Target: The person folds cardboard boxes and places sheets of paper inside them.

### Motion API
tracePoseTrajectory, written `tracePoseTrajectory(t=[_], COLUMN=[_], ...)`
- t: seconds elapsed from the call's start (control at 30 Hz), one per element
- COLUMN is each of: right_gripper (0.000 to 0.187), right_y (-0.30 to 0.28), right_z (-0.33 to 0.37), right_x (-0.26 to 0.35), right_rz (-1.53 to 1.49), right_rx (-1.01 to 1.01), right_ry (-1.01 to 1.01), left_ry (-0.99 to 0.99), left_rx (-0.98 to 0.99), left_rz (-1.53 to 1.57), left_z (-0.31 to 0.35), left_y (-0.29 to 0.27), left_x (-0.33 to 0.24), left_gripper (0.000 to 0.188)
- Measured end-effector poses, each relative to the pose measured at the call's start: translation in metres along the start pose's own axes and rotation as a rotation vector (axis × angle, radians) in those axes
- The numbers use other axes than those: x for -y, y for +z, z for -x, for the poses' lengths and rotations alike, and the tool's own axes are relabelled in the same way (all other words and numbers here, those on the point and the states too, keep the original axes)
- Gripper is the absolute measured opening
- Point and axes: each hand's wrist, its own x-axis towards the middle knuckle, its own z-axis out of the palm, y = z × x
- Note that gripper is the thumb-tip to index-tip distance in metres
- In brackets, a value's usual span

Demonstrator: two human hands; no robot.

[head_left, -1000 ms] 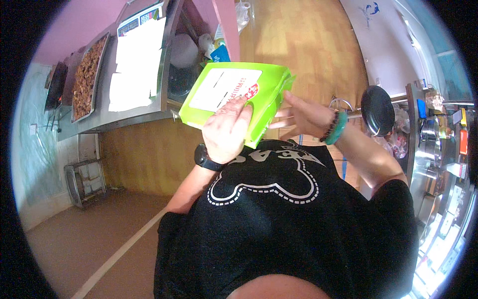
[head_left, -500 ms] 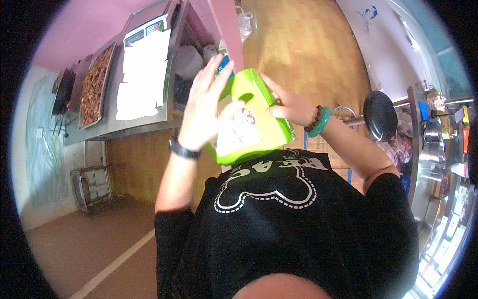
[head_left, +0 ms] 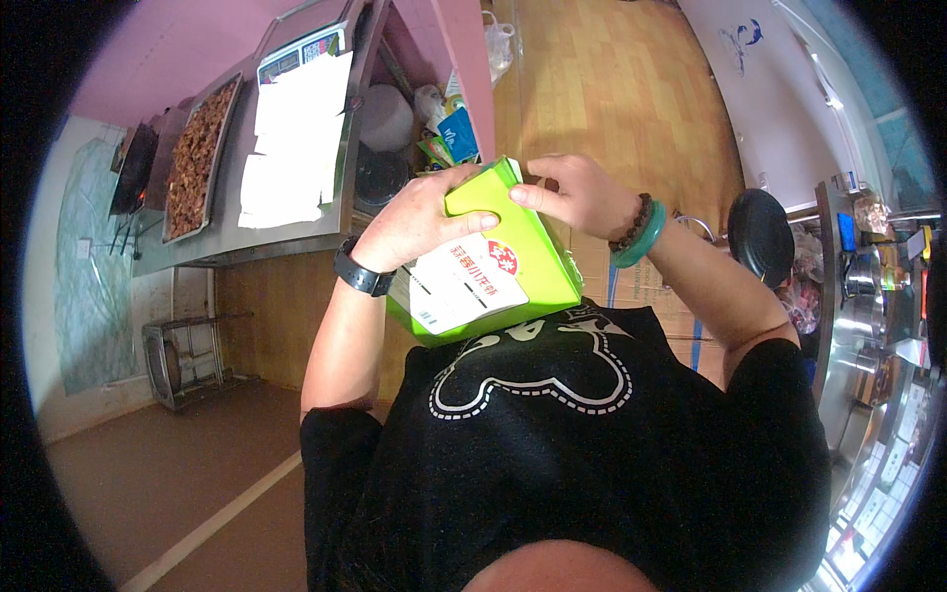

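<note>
A bright green carton [head_left: 541,264] with a white label and a red round mark leans against the front of my black shirt. My left hand [head_left: 419,219] wraps over its upper left part, thumb lying across the front face; the other fingers are partly hidden behind the top edge. At the upper right corner, the thumb and bent fingers of my right hand [head_left: 580,197] pinch the carton's edge. A black watch [head_left: 363,268] is on my left wrist, a green bangle [head_left: 643,237] and dark beads on my right.
To the left, a steel table [head_left: 340,187] bears white sheets [head_left: 296,148] and a tray of brown food pieces [head_left: 202,158]. Bags and a blue packet [head_left: 457,135] lie beneath it. Cardboard boxes [head_left: 641,286] lie on the floor ahead; a black round pan-like object [head_left: 761,237] stands at right.
My left hand, spread and blurred beside the carton before, is now wrapped over its upper left. The right hand has shifted from the carton's right side to its top corner.
</note>
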Motion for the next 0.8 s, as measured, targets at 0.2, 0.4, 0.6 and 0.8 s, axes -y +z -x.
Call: tracePoseTrajectory(t=[0.2,0.4,0.6,0.8], right_gripper=[0.032,0.031,0.034,0.032], right_y=[0.002,-0.008,0.005,0.01], right_z=[-0.004,-0.01,-0.012,-0.004], right_x=[-0.013,0.008,-0.013,-0.019], right_rz=[-0.028,-0.027,-0.198,-0.752], right_rx=[0.131,0.344,0.34,0.309], right_ry=[-0.008,0.295,0.144,0.16], left_ry=[-0.048,-0.065,-0.047,-0.022], left_rx=[0.02,0.038,0.046,0.075], left_rz=[-0.104,-0.158,-0.063,0.196], left_z=[0.003,0.002,0.003,0.005], left_y=[0.005,0.01,0.005,0.003], left_x=[0.005,0.006,0.008,0.018], left_gripper=[0.06,0.061,0.059,0.057])
